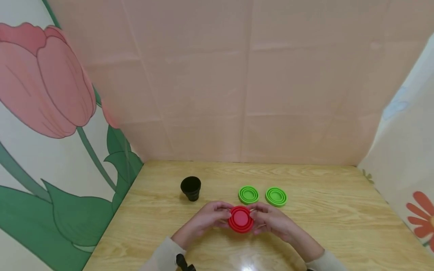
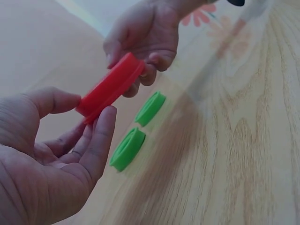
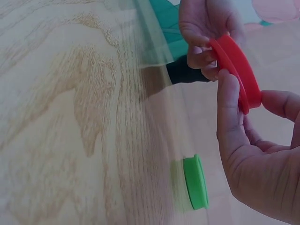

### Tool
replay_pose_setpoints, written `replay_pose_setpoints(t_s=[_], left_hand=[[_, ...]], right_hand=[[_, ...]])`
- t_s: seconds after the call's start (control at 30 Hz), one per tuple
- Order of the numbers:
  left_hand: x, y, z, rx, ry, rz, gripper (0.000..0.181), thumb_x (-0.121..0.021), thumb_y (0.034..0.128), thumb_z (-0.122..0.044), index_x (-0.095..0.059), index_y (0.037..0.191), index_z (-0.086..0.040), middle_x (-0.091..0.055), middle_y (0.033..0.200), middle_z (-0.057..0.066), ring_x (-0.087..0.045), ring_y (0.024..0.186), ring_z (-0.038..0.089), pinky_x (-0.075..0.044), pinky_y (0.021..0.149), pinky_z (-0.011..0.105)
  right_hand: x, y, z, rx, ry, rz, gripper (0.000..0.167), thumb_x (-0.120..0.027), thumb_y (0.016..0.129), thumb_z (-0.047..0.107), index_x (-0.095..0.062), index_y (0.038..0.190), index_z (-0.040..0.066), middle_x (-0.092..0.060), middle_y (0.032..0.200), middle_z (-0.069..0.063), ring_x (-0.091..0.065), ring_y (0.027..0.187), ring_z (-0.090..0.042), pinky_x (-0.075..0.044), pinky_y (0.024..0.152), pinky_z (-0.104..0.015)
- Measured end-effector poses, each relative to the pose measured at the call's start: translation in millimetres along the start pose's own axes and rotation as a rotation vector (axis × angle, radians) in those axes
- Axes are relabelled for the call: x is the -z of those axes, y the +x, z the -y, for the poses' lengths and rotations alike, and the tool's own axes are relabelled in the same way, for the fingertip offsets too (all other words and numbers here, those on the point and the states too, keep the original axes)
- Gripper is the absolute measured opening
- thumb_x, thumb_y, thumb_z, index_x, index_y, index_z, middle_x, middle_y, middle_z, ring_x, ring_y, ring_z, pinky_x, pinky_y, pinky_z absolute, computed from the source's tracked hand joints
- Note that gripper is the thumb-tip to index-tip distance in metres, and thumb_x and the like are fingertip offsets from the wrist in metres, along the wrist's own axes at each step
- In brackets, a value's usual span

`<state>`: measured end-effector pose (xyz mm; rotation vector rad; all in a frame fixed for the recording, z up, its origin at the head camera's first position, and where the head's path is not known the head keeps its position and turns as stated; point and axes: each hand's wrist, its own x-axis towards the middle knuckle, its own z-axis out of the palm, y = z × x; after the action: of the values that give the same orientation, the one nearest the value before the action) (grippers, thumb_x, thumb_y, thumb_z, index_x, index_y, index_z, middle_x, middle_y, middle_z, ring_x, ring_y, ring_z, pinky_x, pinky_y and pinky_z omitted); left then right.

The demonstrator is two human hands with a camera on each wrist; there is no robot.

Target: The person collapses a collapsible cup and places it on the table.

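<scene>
A red collapsible cup (image 1: pixel 241 219), folded flat into a ringed disc, is held above the table between both hands. My left hand (image 1: pixel 211 217) pinches its left edge between thumb and fingers. On the opposite edge, my right hand (image 1: pixel 270 220) pinches it the same way. Seen from the left wrist, the red cup (image 2: pixel 110 89) is tilted and raised off the wood. The right wrist view shows the cup (image 3: pixel 236 72) edge-on, with fingertips of both hands touching its rim.
Two flattened green collapsible cups (image 1: pixel 248 195) (image 1: pixel 276 197) lie side by side just beyond the hands. Farther left stands a black cup (image 1: pixel 191 188), extended and upright. The wooden table (image 1: pixel 322 210) meets a pink cloth backdrop (image 1: pixel 203 94) behind.
</scene>
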<state>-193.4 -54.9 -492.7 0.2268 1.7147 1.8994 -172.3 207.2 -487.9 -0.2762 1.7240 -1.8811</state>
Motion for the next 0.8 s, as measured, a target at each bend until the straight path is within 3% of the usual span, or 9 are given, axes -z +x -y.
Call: replay_pose_setpoints(t_s=[0.2, 0.6, 0.73, 0.8], left_hand=[[-1.2, -1.4, -0.7, -0.007, 0.004, -0.013, 0.032, -0.067, 0.0933, -0.001, -0.063, 0.125, 0.004, -0.070, 0.110, 0.010, -0.069, 0.092, 0.019, -0.061, 0.084, 0.041], [-9.8, -2.4, -4.0, -0.067, 0.042, -0.032, 0.035, -0.071, 0.0869, 0.002, -0.062, 0.121, 0.001, -0.063, 0.106, 0.013, -0.067, 0.090, 0.022, -0.062, 0.082, 0.044], [-11.7, -4.4, -5.5, -0.113, 0.084, -0.030, 0.036, -0.071, 0.0847, 0.003, -0.062, 0.119, 0.001, -0.064, 0.106, 0.012, -0.065, 0.090, 0.021, -0.062, 0.080, 0.040], [-12.5, -6.2, -7.5, -0.160, 0.149, -0.036, 0.036, -0.072, 0.0843, 0.003, -0.062, 0.118, 0.000, -0.065, 0.106, 0.011, -0.064, 0.092, 0.020, -0.060, 0.082, 0.034]], right_hand=[[-0.2, -1.0, -0.2, 0.011, 0.015, -0.017, 0.040, -0.059, 0.100, 0.013, -0.050, 0.134, -0.005, -0.069, 0.107, -0.009, -0.069, 0.094, -0.022, -0.061, 0.077, -0.039], [-0.8, -3.0, 1.1, 0.035, 0.052, -0.050, 0.036, -0.060, 0.098, 0.011, -0.054, 0.132, 0.002, -0.067, 0.106, -0.006, -0.066, 0.097, -0.022, -0.060, 0.084, -0.045], [-1.2, -3.9, 1.6, 0.044, 0.066, -0.061, 0.034, -0.059, 0.099, 0.011, -0.054, 0.132, 0.002, -0.066, 0.108, -0.007, -0.066, 0.098, -0.022, -0.059, 0.086, -0.046], [-1.1, -4.6, 1.9, 0.047, 0.073, -0.076, 0.032, -0.058, 0.100, 0.012, -0.055, 0.131, 0.002, -0.066, 0.110, -0.007, -0.066, 0.100, -0.022, -0.059, 0.088, -0.046]])
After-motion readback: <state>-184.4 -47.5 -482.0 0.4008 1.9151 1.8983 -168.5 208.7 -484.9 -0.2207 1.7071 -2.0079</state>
